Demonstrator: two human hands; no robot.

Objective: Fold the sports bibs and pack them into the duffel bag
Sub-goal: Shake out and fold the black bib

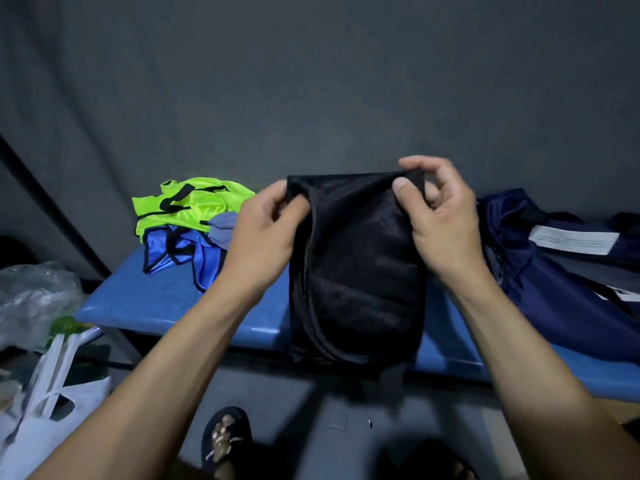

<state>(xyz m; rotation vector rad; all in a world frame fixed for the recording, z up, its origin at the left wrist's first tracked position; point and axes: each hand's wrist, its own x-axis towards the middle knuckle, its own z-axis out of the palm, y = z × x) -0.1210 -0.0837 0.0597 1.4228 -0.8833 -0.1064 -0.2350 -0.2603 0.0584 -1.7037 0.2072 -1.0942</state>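
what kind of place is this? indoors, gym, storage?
Probably an indoor changing or kit-storage corner, though I can't be sure. Cues: a blue padded bench against a grey curtain-like backdrop, loose sports bibs piled on it, and a navy duffel bag at its right end.

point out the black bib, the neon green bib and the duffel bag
black bib [356,271], head view, middle of the hanging mesh
neon green bib [207,197], head view, upper fabric
duffel bag [540,278], head view, navy side panel

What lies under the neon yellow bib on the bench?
A blue bib with black trim lies under the yellow bib, with grey fabric beside it. Anything deeper in the pile is covered.
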